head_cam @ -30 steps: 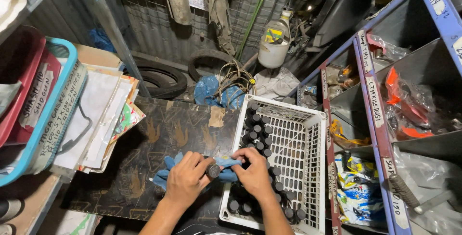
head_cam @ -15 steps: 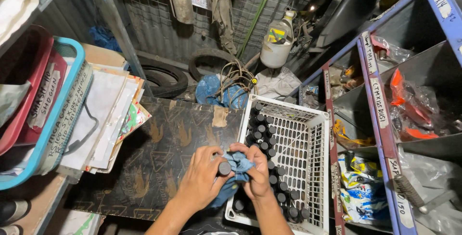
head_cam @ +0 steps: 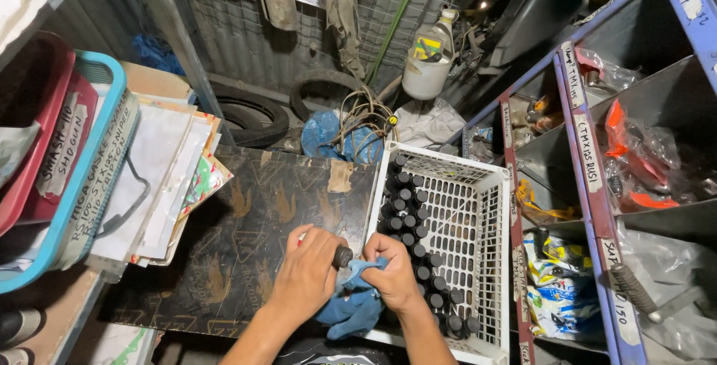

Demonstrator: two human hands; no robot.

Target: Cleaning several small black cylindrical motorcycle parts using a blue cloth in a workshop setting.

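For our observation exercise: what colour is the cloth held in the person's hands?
Blue. The cloth shows best in the head view, bunched under the right hand.

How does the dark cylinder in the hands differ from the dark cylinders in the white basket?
The held cylinder is single, gripped by the left hand above the board, against a blue cloth in the right hand. The basket cylinders are many, standing in rows along the white basket's left side. They look the same dark kind.

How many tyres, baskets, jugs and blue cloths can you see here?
Black rubber tyres leaning against the wall: 2
White plastic lattice basket holding small black cylinders: 1
White plastic jug: 1
Blue cloth in the right hand, beside the left hand: 1
Total: 5
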